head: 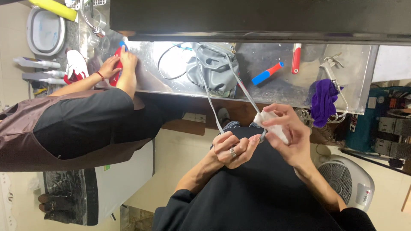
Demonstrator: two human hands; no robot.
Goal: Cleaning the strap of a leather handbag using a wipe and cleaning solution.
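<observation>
A grey bag point(212, 64) lies on the metal counter point(274, 87), and its long grey strap point(209, 107) loops down to my hands. My left hand point(233, 149), with a ring on one finger, pinches the strap. My right hand point(289, 130) holds a white cloth point(274, 124) pressed against the strap just beside my left hand's fingertips. Both hands hover in front of my dark top, below the counter's edge.
A co-worker in a black top and brown apron point(64, 128) stands at the left, both hands on a red shoe point(116, 64); a white-and-red shoe point(76, 64) lies beside it. On the counter: a blue-and-red brush point(267, 73), a red-handled tool point(296, 57), a purple cloth point(323, 100). A white fan point(349, 182) sits lower right.
</observation>
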